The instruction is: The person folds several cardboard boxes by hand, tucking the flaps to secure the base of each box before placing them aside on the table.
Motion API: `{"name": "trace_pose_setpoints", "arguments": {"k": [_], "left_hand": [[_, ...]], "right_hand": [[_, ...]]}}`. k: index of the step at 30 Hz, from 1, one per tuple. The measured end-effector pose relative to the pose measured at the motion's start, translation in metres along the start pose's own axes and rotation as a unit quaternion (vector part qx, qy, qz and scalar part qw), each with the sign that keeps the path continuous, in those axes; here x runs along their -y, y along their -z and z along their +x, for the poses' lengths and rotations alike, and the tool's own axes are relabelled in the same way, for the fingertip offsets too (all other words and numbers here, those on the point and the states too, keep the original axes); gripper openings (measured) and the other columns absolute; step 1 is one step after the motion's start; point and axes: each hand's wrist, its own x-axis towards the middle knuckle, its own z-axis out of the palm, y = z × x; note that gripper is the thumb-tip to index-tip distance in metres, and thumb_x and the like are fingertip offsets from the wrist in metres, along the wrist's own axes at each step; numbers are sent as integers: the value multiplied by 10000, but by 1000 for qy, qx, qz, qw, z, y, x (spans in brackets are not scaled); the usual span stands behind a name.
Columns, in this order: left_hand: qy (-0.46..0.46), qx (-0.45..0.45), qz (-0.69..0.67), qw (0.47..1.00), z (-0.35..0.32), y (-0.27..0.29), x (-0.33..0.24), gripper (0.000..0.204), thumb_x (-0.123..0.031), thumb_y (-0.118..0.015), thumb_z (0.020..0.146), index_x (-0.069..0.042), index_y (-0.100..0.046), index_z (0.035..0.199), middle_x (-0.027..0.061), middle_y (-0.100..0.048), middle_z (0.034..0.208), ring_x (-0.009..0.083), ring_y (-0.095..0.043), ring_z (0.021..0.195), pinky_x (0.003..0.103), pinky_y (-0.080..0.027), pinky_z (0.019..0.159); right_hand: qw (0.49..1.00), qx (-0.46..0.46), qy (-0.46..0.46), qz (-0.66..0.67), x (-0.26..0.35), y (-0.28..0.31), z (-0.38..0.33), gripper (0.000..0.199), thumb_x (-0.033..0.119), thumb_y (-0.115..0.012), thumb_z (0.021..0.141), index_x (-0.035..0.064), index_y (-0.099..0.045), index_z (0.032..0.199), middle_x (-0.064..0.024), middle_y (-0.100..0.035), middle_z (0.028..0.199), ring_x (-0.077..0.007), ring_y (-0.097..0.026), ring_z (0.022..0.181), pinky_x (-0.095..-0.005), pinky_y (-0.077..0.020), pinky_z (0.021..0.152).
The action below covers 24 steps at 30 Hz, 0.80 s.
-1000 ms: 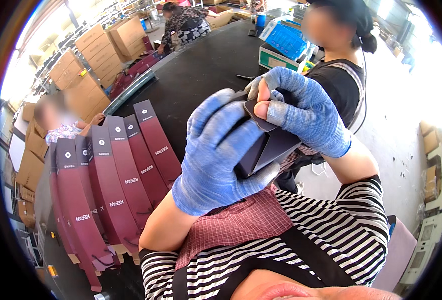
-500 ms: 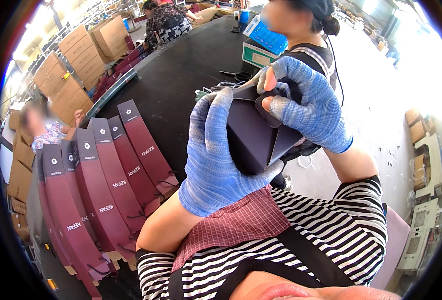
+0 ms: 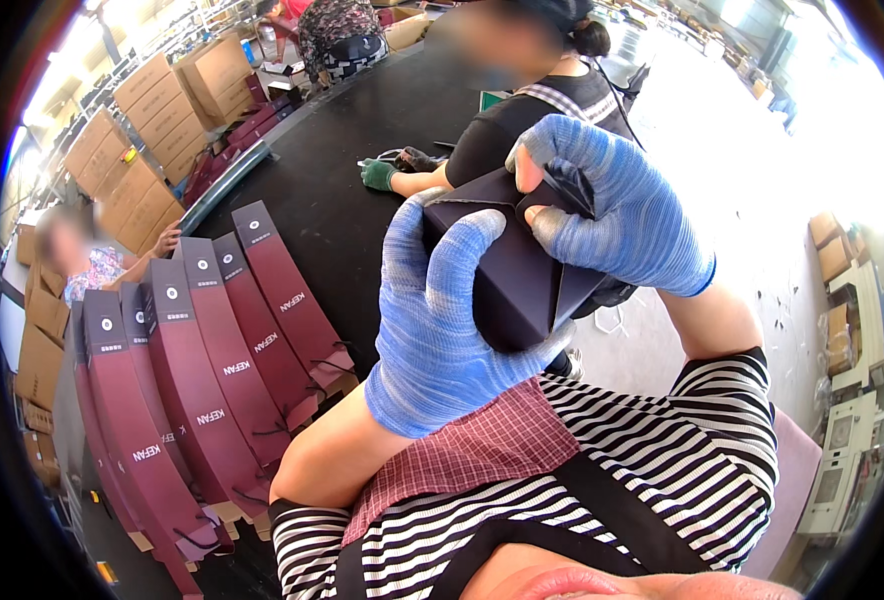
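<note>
A long black work table [image 3: 362, 200] bears six flat maroon boxes [image 3: 222, 350] fanned side by side, though more may hide at the dim left rim. Above it, held chest-high, is one dark purple box [image 3: 507, 270]. The left hand [image 3: 442, 320], blue-gloved, wraps closed round its near side; the right hand [image 3: 612, 215], gloved alike, grips the far side, thumb pressing a flap.

The left hand [image 3: 442, 320] in a blue glove wraps its fingers [image 3: 432, 250] around a dark box [image 3: 512, 270]. The right hand [image 3: 612, 215] presses its fingertips [image 3: 552, 225] onto the box's upper flap, just beside the left fingers.
</note>
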Motion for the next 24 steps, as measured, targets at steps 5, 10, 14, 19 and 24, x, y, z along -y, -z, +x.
{"name": "trace_pose_setpoints", "arguments": {"k": [5, 10, 14, 19, 24], "left_hand": [[-4, -16, -12, 1000, -2, -7, -2, 961, -308, -977, 583, -112, -471, 1376, 218, -477, 1387, 404, -491, 1276, 509, -471, 1064], [-13, -22, -16, 1000, -1, -10, -4, 964, -300, -983, 575, -113, -474, 1372, 222, -471, 1394, 400, -493, 1276, 510, -468, 1067], [-11, -16, -1, 1000, -2, -11, -5, 967, -308, -984, 582, -114, -470, 1377, 221, -473, 1390, 403, -493, 1272, 515, -467, 1062], [-14, -32, 14, 999, -3, -11, -4, 976, -319, -984, 590, -116, -463, 1390, 231, -475, 1377, 409, -499, 1263, 515, -480, 1041], [-20, -34, 20, 999, -2, -11, -4, 986, -347, -986, 595, -118, -457, 1395, 243, -457, 1373, 416, -504, 1251, 510, -501, 1015]], "right_hand": [[998, 20, 38, -47, -5, 4, 0, 213, 17, -688, 838, 36, -620, 1039, -79, -639, 935, -210, -630, 866, -320, -528, 834], [992, 59, 78, -77, -3, 12, 3, 222, 4, -678, 825, 41, -621, 1036, -100, -631, 953, -286, -629, 917, -361, -526, 885], [984, 105, 95, -112, 3, 18, 9, 208, 8, -671, 826, 47, -616, 1022, -107, -620, 983, -286, -619, 981, -370, -508, 923], [989, 73, 61, -112, -3, 13, 3, 268, 54, -672, 866, 41, -636, 1130, -116, -631, 945, -295, -641, 904, -382, -531, 876], [993, 49, -63, -85, -4, 10, -7, 404, 168, -661, 927, 34, -625, 1307, -157, -681, 958, -319, -678, 882, -399, -552, 863]]}}
